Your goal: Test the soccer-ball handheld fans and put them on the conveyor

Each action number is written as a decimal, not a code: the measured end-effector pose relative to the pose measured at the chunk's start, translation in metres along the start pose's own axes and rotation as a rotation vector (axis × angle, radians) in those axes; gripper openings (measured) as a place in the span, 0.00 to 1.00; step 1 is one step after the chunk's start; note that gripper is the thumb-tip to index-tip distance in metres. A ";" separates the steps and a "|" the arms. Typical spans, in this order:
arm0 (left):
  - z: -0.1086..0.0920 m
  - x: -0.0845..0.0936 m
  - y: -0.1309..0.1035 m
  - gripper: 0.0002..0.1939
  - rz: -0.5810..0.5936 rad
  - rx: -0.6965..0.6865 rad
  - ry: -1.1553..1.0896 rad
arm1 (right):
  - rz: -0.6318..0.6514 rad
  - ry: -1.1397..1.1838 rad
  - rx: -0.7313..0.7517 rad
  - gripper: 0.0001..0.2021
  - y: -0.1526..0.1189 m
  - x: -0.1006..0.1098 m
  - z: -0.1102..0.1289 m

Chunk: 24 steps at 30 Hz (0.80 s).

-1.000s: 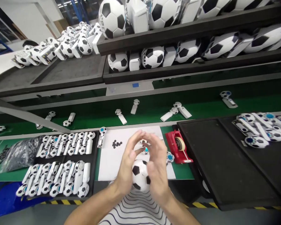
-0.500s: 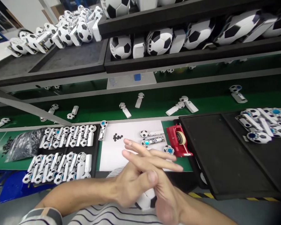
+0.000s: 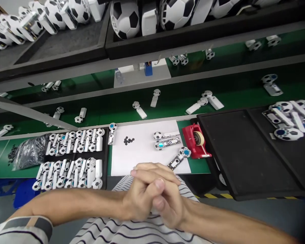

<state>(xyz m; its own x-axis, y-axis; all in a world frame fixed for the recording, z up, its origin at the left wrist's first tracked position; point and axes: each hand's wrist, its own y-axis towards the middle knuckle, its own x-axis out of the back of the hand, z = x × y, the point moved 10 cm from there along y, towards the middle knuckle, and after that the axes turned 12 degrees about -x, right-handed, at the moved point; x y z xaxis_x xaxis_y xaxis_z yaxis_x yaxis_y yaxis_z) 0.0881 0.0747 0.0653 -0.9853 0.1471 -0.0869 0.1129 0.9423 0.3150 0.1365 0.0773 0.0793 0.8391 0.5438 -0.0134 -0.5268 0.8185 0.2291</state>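
Both hands are clasped together low in the middle, in front of the striped shirt. My left hand (image 3: 139,200) and my right hand (image 3: 171,205) have their fingers folded over each other. Only a sliver of a white piece shows between the palms; the rest is hidden. Just beyond the hands is a white sheet (image 3: 134,156). Small black pieces (image 3: 128,140) lie on it, and at its right side are soccer-patterned units, one an open unit (image 3: 176,160) with a blue disc.
A red tape dispenser (image 3: 190,142) stands right of the sheet, beside a large black tray (image 3: 234,156). On the left are a tray of units (image 3: 105,169) and a bag (image 3: 32,152). Green conveyors (image 3: 112,110) carry more units behind, and a shelf (image 3: 147,47) hangs above.
The stretched fingers have folded down into a tight clasp. The black-and-white ball-patterned piece between the palms is now almost wholly covered. The view has tilted lower.
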 end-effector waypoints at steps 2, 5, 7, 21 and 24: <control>0.006 0.003 0.003 0.19 -0.039 0.035 -0.036 | 0.015 0.101 -0.035 0.21 0.002 -0.001 -0.008; 0.012 0.006 0.009 0.21 -0.053 0.097 -0.036 | 0.011 0.175 -0.068 0.20 0.007 0.001 -0.012; 0.014 0.007 0.012 0.22 -0.054 0.105 -0.008 | -0.010 0.190 -0.075 0.20 0.010 0.004 -0.014; 0.109 0.039 0.014 0.23 -0.365 0.683 -0.218 | -0.189 0.325 -0.610 0.32 0.051 0.020 -0.108; 0.119 0.032 0.020 0.24 -0.333 0.725 -0.330 | -0.171 0.357 -0.665 0.31 0.053 0.022 -0.124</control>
<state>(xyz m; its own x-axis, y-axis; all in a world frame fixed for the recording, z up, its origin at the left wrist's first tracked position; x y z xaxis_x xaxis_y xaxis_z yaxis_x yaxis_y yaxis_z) 0.0743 0.1343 -0.0437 -0.9066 -0.1973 -0.3730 -0.0106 0.8943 -0.4473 0.1103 0.1563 -0.0298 0.8813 0.3340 -0.3344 -0.4588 0.7743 -0.4358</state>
